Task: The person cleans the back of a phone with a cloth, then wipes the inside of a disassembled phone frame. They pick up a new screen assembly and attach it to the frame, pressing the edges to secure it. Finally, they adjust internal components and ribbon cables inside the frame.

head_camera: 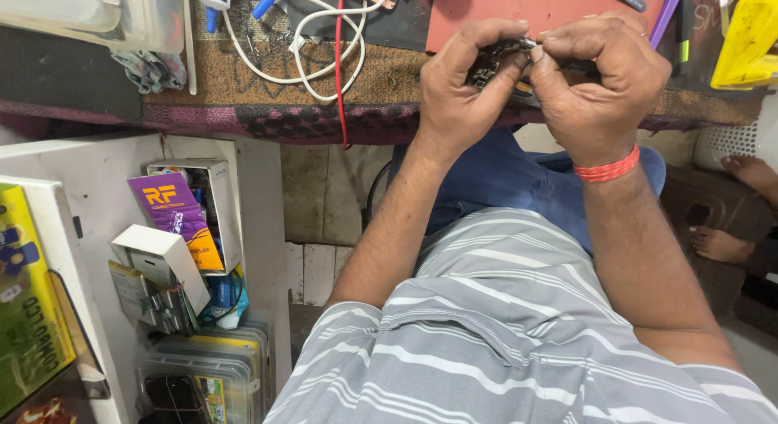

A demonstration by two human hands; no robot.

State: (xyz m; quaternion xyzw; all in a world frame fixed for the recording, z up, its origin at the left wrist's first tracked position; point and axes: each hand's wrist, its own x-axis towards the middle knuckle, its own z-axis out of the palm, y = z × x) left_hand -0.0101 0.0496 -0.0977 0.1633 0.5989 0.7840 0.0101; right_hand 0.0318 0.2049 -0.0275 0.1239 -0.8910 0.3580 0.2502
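Observation:
Both my hands meet over the near edge of the workbench [267,116], pinching a small dark circuit-board part [492,61] between them. My left hand [458,87] grips its left side with thumb and forefinger. My right hand [600,83], with a red thread band at the wrist, curls over its right side, fingertips pressed on the top edge. Most of the part is hidden by my fingers. My striped shirt and blue trousers fill the lower view.
White cables [320,43] and a red wire [340,75] lie on the brown mat. A red pad [519,6] sits behind my hands, a yellow object [750,39] at right. Small boxes [174,221] and plastic cases [211,375] stand below left. Another person's bare feet [729,237] rest at right.

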